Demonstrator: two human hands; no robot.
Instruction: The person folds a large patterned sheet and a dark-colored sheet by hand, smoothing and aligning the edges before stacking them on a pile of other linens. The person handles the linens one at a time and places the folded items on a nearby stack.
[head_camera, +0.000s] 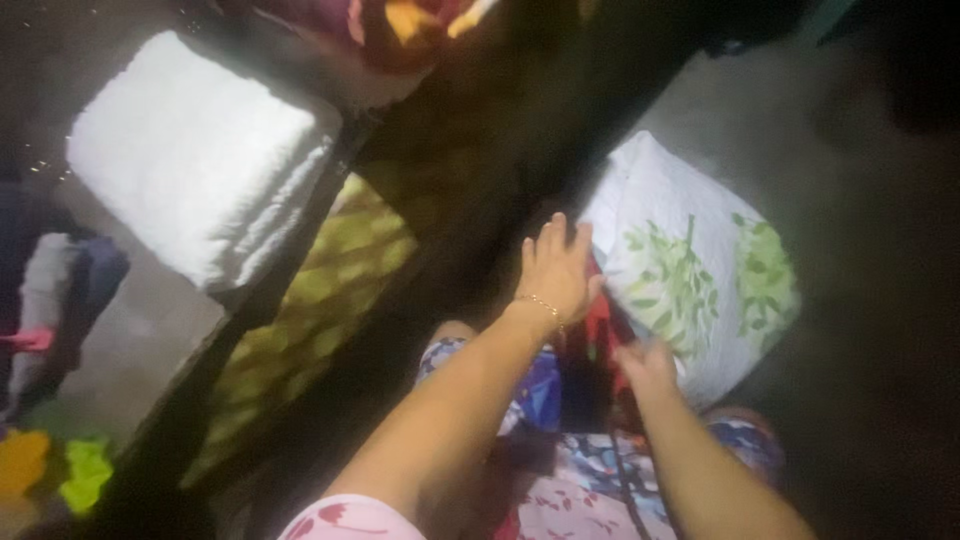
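My left hand (556, 268) reaches forward with flat, spread fingers, a thin bracelet on the wrist, resting against a dark surface beside a white pillow with green leaf print (700, 270). My right hand (648, 368) is lower, blurred, touching the pillow's near edge and a red-and-dark cloth (600, 330); whether it grips anything is unclear. My patterned clothing (560, 480) shows below.
A folded white towel (195, 160) lies at the upper left. A yellow-green patterned cloth (320, 300) runs beside a dark bar. Coloured cloth (400, 25) lies at the top, bright items (60, 465) at the lower left. The right side is dark.
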